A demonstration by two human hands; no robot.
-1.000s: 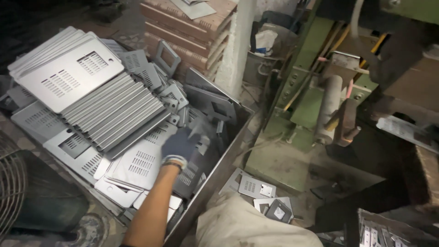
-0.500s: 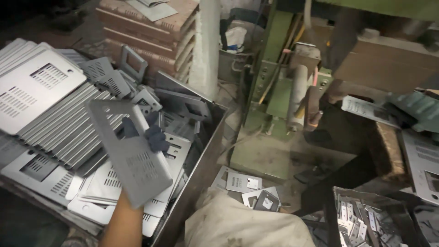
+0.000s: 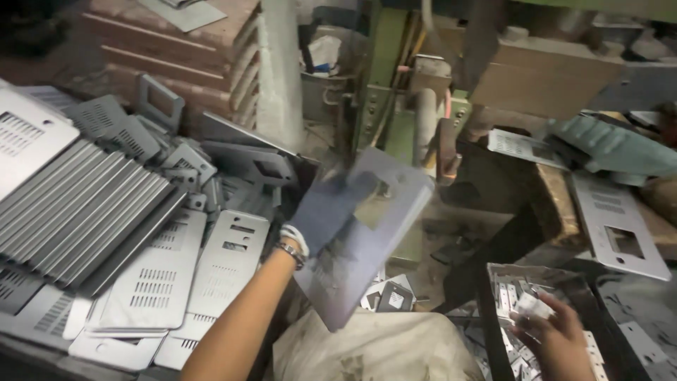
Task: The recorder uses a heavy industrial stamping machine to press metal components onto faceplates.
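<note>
Head view: your gloved left hand [image 3: 321, 212] is clamped on a flat grey metal panel [image 3: 363, 236], held in the air, tilted, between the bin of stacked panels [image 3: 176, 275] and the green press [image 3: 384, 92]. The sheet looks stiff, light, sharp-edged; grip it by a long edge. Your bare right hand [image 3: 557, 339], fingers loosely spread, rests in a tray of small punched parts [image 3: 511, 293]. Dim, cluttered workshop; scrap on the floor.

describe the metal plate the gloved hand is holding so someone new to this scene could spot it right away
Start at the big bin of grey metal plates on the left, then look right to the gloved left hand raised at the frame's centre. The plate it grips is in mid-air, tilted and motion-blurred, with a rectangular cutout, while every other plate lies stacked or flat.
</note>
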